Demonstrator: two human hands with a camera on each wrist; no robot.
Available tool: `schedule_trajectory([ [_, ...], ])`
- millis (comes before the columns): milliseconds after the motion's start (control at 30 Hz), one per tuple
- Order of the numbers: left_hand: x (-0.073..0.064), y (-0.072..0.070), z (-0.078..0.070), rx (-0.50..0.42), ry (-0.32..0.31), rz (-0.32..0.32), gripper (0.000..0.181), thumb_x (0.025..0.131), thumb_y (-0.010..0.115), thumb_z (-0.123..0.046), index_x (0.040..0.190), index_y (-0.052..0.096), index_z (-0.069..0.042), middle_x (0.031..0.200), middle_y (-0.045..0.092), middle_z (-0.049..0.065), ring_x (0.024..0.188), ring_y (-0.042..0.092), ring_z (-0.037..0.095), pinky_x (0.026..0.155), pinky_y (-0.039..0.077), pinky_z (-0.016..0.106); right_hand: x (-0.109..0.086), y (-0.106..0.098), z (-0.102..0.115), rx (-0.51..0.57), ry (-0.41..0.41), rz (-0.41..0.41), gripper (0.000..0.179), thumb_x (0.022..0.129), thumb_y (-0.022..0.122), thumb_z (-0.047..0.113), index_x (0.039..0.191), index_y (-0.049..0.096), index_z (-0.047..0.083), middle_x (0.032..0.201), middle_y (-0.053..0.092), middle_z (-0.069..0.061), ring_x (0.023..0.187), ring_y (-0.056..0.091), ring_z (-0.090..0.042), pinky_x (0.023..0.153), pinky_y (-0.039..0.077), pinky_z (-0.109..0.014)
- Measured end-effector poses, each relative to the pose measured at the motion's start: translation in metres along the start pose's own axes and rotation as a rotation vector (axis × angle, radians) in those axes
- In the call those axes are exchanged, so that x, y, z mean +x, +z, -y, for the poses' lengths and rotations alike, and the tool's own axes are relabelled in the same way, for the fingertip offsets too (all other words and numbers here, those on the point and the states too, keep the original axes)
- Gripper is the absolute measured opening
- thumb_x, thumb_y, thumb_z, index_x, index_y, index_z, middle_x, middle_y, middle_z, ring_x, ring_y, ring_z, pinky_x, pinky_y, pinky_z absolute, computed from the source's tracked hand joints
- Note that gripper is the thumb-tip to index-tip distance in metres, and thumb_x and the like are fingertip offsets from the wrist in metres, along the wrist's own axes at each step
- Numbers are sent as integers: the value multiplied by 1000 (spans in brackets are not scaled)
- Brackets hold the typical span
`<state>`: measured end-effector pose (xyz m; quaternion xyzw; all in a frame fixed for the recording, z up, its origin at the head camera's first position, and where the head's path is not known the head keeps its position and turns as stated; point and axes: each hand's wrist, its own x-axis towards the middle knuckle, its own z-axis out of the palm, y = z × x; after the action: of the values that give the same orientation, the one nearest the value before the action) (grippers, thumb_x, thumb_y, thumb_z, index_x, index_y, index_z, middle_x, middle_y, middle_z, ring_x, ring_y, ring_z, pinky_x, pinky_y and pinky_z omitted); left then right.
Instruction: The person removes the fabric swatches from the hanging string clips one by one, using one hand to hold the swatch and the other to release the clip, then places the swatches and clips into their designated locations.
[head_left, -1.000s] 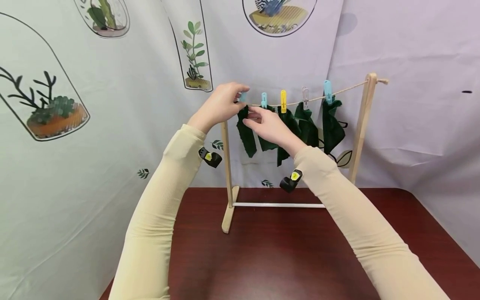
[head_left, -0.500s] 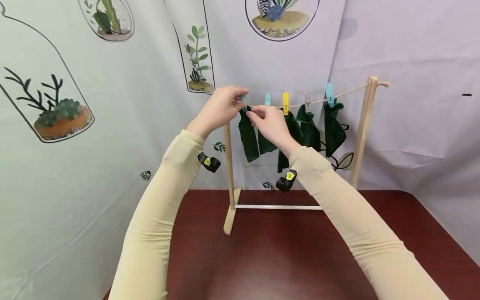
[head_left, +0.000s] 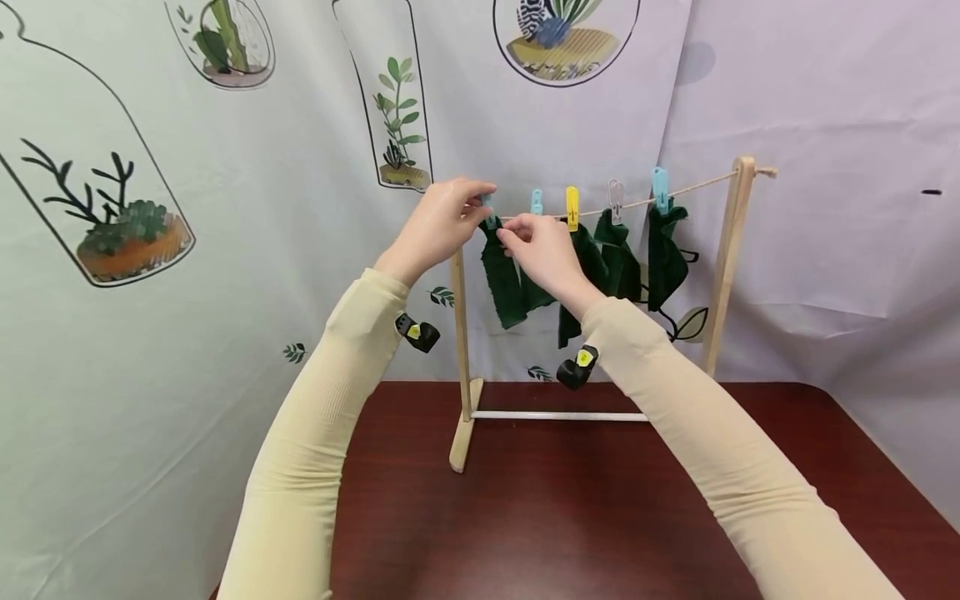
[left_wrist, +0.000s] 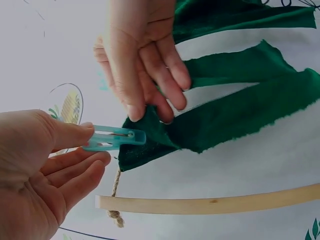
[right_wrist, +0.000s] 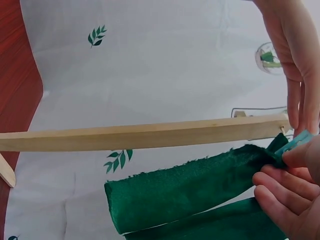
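In the left wrist view, my left hand (left_wrist: pixel 60 170) pinches a light blue clothespin (left_wrist: pixel 112 137) between thumb and fingers. The pin's jaws lie over the top corner of a dark green cloth (left_wrist: pixel 225 120), at the left end of the rope. My right hand (head_left: pixel 546 254) pinches the same cloth near its top edge, just right of the pin. From there the cloth hangs down in front of the white backdrop. The right wrist view shows the right fingertips on the cloth close to the pin, and the left hand (right_wrist: pixel 302 55) above.
The rope (head_left: pixel 701 185) runs to a wooden post (head_left: pixel 726 267) at the right. More green cloths hang from blue, yellow (head_left: pixel 572 208) and clear (head_left: pixel 616 202) clothespins. The left post (head_left: pixel 461 333) stands on a dark red table (head_left: pixel 525 517), with a white bar (head_left: pixel 558 415) joining the posts.
My right fingers have closed in on the cloth's top edge beside the pin. The left hand has stayed on the clothespin. The whole head view has shifted slightly.
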<state>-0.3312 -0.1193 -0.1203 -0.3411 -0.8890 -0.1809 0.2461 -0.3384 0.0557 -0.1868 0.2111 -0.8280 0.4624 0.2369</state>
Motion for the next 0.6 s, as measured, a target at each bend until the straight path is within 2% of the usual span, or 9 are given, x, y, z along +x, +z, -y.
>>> schedule_trajectory([
  [267,-5,4,-1,30,38,-77,31,102,61,-11,131,66,-3,119,67,14,106,66,26,93,53,35,-3,-1,3,-27,-17,-5,28,103,61,23,121,71,4,123,71,-10,94,72,-20,84,57,-36],
  [600,-7,1,-7,93,73,-115,21,101,60,-9,119,71,-4,117,70,11,99,65,25,88,52,36,-5,-3,2,-25,-51,7,27,103,61,22,120,71,3,115,73,-11,96,71,-20,83,57,-37],
])
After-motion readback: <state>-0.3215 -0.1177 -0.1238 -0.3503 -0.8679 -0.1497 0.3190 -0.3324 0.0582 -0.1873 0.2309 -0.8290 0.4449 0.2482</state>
